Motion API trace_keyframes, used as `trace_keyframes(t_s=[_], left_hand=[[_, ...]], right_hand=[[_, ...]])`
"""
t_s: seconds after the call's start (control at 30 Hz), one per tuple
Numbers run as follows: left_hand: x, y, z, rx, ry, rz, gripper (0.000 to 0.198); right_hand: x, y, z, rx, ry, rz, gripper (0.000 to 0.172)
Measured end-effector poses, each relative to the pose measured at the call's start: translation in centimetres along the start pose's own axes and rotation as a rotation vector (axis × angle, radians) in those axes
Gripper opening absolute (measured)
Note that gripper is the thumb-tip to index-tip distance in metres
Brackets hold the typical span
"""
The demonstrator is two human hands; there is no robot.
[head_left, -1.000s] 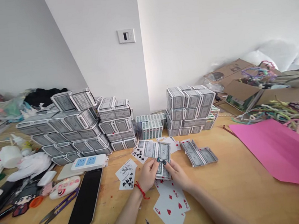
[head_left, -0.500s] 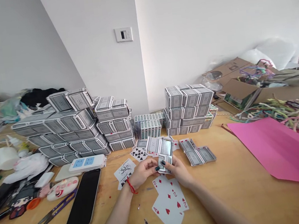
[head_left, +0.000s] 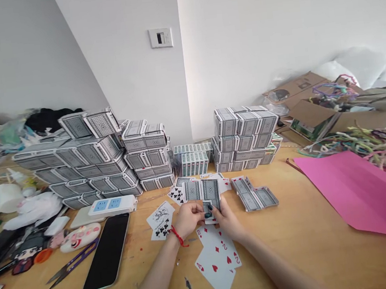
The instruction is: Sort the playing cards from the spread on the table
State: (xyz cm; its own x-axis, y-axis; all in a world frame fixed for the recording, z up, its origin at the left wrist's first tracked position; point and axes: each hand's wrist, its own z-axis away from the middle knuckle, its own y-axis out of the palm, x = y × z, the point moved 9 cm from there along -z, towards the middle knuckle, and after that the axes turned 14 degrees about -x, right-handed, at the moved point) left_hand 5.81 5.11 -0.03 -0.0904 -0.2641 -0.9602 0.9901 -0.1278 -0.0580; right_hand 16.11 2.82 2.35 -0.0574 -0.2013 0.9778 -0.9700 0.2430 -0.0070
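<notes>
Between my hands are several grey-backed playing cards, joined or overlapped with their patterned backs toward me. My left hand, with a red string at the wrist, pinches their lower left side. From the right, my right hand grips the same cards, its dark-nailed thumb pressed on their front. Face-up red cards, an ace and twos among them, lie just below my hands. More loose cards lie to the left, with black clubs showing. A joined piece of folded cards rests right of my hands.
Blocks built of folded cards stand in stacks at the left, centre left and right. Card boxes sit between them. A phone, scissors and a power strip are at left; pink paper lies right.
The held cards have turned more upright and squarely toward me, and the left one sits lower. Both hands keep their grip. The view has shifted slightly.
</notes>
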Motion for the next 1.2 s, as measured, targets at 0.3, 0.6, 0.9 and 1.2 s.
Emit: trace_keyframes(t_s=[0.3,0.6,0.9,1.2], left_hand=[[-0.1,0.3,0.1,0.162,0.041,0.019,0.026],[-0.6,0.3,0.4,0.059,0.096,-0.049,0.025],[0.1,1.1,0.3,0.175,0.082,-0.091,0.028],[-1.2,1.1,1.5,0.209,0.196,-0.106,0.026]], right_hand=[[-0.3,-0.1,0.0,-0.031,0.029,0.001,0.028],[0.3,-0.4,0.0,-0.058,-0.002,0.008,0.027],[0.2,0.0,0.2,-0.033,-0.037,0.024,0.030],[-1.5,1.3,0.8,0.148,0.254,-0.122,0.026]])
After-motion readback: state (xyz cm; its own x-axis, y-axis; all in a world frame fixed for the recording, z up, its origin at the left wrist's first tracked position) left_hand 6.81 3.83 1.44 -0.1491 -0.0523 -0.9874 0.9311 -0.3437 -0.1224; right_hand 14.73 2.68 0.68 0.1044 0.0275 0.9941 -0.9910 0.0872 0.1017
